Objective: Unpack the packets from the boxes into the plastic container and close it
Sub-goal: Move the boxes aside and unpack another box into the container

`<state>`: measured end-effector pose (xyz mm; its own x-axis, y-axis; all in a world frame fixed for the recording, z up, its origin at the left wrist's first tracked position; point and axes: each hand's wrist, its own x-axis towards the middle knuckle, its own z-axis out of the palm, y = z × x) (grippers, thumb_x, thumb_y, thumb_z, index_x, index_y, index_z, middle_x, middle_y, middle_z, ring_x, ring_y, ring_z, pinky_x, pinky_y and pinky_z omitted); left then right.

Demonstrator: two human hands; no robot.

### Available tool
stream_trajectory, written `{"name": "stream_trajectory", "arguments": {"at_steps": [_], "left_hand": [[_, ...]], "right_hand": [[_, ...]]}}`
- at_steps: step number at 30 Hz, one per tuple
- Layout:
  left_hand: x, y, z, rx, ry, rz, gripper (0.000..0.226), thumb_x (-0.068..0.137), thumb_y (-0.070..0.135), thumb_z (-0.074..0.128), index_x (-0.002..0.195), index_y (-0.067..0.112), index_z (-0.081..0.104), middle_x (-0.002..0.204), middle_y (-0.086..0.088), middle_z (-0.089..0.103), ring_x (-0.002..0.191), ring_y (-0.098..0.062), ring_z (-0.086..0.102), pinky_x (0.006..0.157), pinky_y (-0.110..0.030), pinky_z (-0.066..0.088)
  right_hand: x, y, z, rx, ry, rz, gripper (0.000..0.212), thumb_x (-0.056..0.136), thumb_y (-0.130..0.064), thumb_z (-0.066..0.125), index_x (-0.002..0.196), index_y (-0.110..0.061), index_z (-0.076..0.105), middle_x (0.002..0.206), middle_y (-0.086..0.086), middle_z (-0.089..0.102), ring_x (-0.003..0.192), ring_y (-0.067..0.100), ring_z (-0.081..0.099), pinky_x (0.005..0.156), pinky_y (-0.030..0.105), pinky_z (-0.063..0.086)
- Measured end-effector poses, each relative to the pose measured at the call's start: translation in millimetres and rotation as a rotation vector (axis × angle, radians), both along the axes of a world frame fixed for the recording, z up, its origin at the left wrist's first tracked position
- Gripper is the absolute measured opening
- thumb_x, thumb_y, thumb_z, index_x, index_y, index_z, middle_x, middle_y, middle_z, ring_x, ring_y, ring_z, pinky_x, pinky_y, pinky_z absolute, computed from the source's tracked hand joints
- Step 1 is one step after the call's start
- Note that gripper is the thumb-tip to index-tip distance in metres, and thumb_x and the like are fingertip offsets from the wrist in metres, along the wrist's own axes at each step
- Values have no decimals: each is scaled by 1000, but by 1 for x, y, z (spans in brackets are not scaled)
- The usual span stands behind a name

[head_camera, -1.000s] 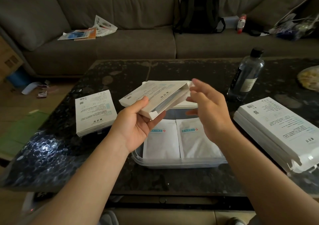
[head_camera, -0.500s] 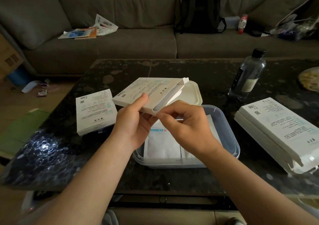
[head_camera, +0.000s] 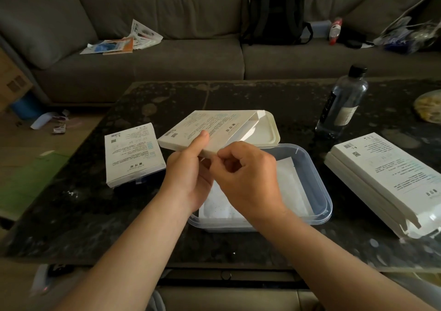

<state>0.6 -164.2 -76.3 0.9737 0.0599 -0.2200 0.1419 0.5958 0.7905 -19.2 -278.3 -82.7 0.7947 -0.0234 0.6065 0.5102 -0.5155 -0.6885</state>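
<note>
- Left hand [head_camera: 188,177], head view: wrapped under the near end of the open box [head_camera: 210,129], thumb pressed flat on its printed top. Box held tilted above the far-left part of the plastic container [head_camera: 319,191].
- Right hand [head_camera: 248,179]: fingers curled, thumb and forefinger pinched at the near corner of the open box. Impossible to tell whether a packet edge is caught there too.
- Step judged: drawing the contents out of this box. End flap open at the far right end, no packet seen emerging.
- Container: set on the table [head_camera: 262,100] directly below both hands, uncovered. White packets [head_camera: 288,179] lying flat inside. Lid [head_camera: 267,131] lying just behind the container, partly hidden by the box.
- Next move, as judged: calls for a sure pinch on a packet, a straight pull along the box's length with the left hand steadying, then a flat lay onto those already in.
- Outstanding: single box [head_camera: 133,153] flat on the table at left, stack of boxes [head_camera: 386,174] at right with loose near-end flaps. Full or emptied, not determinable. Lid not yet fitted.
- Materials: boxes of thin matte white card, flat and slab-like, finely printed with barcodes. Packets papery, white, rectangular. Container of clear glossy plastic, rectangular with rounded corners. Lid opaque cream with raised rim. Table of dark speckled polished stone.
- Also noted: clear bottle [head_camera: 341,105] with black cap, upright at far right, well apart from the work.
</note>
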Motion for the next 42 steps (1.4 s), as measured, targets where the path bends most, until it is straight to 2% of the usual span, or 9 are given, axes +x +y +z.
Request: {"name": "stream_trajectory", "arguments": {"at_steps": [2,4,8,14,18,22,28,33,42], "left_hand": [[0,3,2,-30,16,-8,44,103,26,63,144,13,55,122,-14,76,110,-26,76,81,-33,64],[0,6,5,-74,29,-5,45,102,26,64,143,10,57,123,-16,75,110,-27,75,78,-32,65],[-3,11,13,-169,54,-26,39,100,24,65,135,6,62,121,-21,75,105,-31,77,66,-29,65],[-6,12,18,-129,85,-94,30,99,28,65,123,11,68,114,-18,77,95,-29,79,57,-27,63],[-5,11,18,-72,87,-92,33,99,29,65,127,12,68,117,-17,75,96,-27,78,58,-27,63],[-6,8,18,-43,68,-69,31,101,28,64,127,13,68,118,-16,75,99,-26,76,58,-26,62],[-5,8,17,-4,57,-22,31,102,27,64,129,13,67,117,-15,75,99,-26,76,57,-25,61],[-4,11,16,50,53,-28,21,102,27,64,118,16,71,114,-12,78,98,-24,78,58,-27,62],[-4,9,16,81,29,0,20,102,25,65,120,18,69,106,-7,80,91,-20,80,59,-29,62]], "right_hand": [[2,-4,2,-9,20,67,11,88,-27,74,93,-18,75,72,-9,67,62,10,60,56,29,55],[5,-12,3,57,145,113,30,90,-35,68,117,-23,70,67,-12,64,61,9,61,59,28,56],[17,-28,9,90,337,52,45,100,-29,48,145,-32,48,67,3,67,60,13,62,57,32,58],[29,-46,15,-83,347,-54,46,96,-30,51,142,-34,50,63,-4,66,57,15,63,53,31,58],[31,-48,11,-234,300,-100,39,97,-31,54,136,-31,53,78,-11,69,66,12,66,65,39,62],[33,-48,9,-259,283,-121,33,96,-28,55,129,-27,60,88,-8,71,71,16,67,69,41,62],[35,-53,3,-456,32,-140,26,95,-23,60,120,-20,69,91,5,75,68,24,70,63,42,62],[35,-58,8,-515,153,-39,32,97,-23,58,128,-25,62,101,-1,75,72,17,70,66,37,62],[33,-52,1,-517,219,132,52,97,-20,53,145,-38,44,113,-3,71,77,16,69,70,38,62]]}}
